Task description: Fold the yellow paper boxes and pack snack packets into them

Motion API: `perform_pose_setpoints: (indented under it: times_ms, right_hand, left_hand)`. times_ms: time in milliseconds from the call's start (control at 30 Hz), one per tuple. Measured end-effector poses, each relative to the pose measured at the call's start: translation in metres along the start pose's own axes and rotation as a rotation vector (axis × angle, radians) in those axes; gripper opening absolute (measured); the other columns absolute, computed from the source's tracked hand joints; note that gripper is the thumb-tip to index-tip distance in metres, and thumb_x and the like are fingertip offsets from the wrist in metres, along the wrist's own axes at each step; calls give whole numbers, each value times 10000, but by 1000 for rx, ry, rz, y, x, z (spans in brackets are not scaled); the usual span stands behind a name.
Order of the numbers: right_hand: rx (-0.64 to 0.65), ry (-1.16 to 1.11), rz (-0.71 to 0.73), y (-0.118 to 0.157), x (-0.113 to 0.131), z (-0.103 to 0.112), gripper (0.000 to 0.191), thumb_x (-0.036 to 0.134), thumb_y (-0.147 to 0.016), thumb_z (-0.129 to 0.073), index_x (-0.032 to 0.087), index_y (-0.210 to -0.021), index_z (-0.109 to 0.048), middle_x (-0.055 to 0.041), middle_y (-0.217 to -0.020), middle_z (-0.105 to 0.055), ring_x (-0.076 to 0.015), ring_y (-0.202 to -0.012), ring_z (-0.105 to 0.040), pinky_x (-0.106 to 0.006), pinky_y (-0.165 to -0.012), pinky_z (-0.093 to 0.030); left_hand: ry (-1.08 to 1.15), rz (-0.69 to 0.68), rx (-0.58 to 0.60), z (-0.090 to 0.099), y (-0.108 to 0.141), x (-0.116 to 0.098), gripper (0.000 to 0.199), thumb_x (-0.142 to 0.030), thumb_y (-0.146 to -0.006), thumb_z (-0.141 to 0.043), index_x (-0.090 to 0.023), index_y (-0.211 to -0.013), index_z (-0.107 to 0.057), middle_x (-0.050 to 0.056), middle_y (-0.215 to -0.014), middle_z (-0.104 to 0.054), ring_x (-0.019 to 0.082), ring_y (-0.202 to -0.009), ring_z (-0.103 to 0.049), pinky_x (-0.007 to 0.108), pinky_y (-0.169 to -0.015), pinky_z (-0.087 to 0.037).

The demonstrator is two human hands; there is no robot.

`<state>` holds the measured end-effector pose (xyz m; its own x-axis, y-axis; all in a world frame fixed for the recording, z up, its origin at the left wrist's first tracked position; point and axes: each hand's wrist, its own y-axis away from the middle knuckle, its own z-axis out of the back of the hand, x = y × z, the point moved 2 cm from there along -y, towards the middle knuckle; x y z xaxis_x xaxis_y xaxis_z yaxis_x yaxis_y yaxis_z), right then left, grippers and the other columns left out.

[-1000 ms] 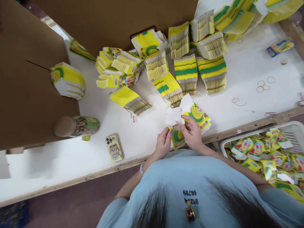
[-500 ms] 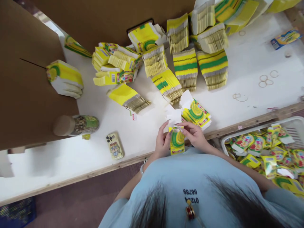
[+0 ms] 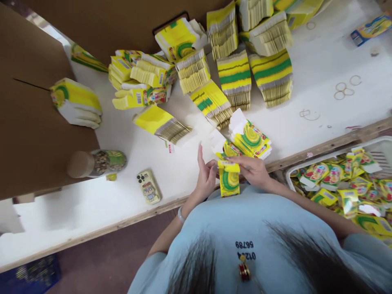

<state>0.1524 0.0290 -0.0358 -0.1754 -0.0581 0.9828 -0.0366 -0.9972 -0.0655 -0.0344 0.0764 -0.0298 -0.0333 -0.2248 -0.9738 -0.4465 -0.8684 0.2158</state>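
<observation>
A small yellow and green carton (image 3: 229,183) stands upright against the front of my body at the table's edge, its top flap folded over. My right hand (image 3: 253,171) grips the carton's upper right side, fingers across the top. My left hand (image 3: 207,176) pinches its upper left edge, with the index finger stretched upward. Just beyond lie a pile of flattened cartons (image 3: 251,139) with white flaps and one more carton (image 3: 229,148) beside it, partly hidden by my right fingers.
Banded stacks of flat cartons (image 3: 234,77) fill the table's back. Formed cartons (image 3: 153,79) are heaped at back left. A phone (image 3: 148,187) and a jar (image 3: 107,162) lie on the left. At right, a white basket (image 3: 288,175) holds many cartons; rubber bands (image 3: 340,92) lie scattered.
The carton's white top flap, upright before, is now folded down to show a yellow edge. My left index finger has lifted away from it. The view has shifted slightly.
</observation>
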Motion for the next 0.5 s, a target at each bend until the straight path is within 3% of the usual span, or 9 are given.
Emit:
perform_pose_setpoints:
  times_ms: [33,100,167,233,300,400,500]
  right_hand:
    - [75,5,45,1,1,3,336,509,-943,-664,275,-1162,-765,-90,-1215,-780,-260,-1137,-745,-427,-1010,-600]
    - [178,-22,28,2,5,6,395,538,-874,-744,281,-1173,-765,-98,-1296,-744,-283,-1220,-706,-450,-1020,-598]
    - [209,-94,-135,3,8,4,453,500,-872,-754,281,-1266,-709,-107,-1297,-726,-269,-1160,-724,-417,-903,-643]
    - [232,-212,-316,3,12,-1,489,418,-895,-723,272,-1350,-620,-97,-1207,-734,-223,-996,-753,-362,-778,-656]
    - [265,-306,-409,1,16,-6,511,340,-873,-723,254,-1353,-573,-73,-1129,-731,-190,-897,-742,-345,-767,-648]
    - [267,-331,-432,-6,21,-3,489,271,-831,-738,235,-1297,-594,-55,-1105,-714,-180,-910,-724,-334,-798,-636]
    - [301,-413,-457,-11,21,4,548,295,-828,-763,245,-1349,-600,-63,-1185,-709,-181,-969,-723,-340,-841,-636]
  left_hand:
    - [-29,1,15,0,1,0,641,-584,-1017,-488,-264,-1555,-352,12,-879,-745,108,-645,-655,222,-636,-540]
    - [-127,2,66,1,0,-3,600,-584,-1022,-465,-230,-1505,-497,79,-1026,-784,157,-824,-728,277,-777,-595]
    - [-212,-8,92,1,0,-9,534,-568,-1014,-488,-207,-1369,-656,113,-1188,-776,212,-1042,-741,338,-936,-596]
    - [-242,-26,88,1,-1,-14,503,-555,-1008,-511,-206,-1314,-704,114,-1267,-760,232,-1135,-729,361,-1001,-583]
    - [-248,-30,76,1,-2,-18,494,-548,-1005,-523,-212,-1320,-703,113,-1276,-759,230,-1129,-736,357,-981,-593]
    - [-263,-43,60,1,-3,-19,488,-546,-1001,-539,-211,-1316,-701,117,-1229,-770,229,-1104,-737,344,-935,-603]
    - [-285,-75,20,2,-1,-15,475,-533,-1013,-531,-218,-1342,-667,88,-1015,-779,197,-917,-736,311,-815,-596]
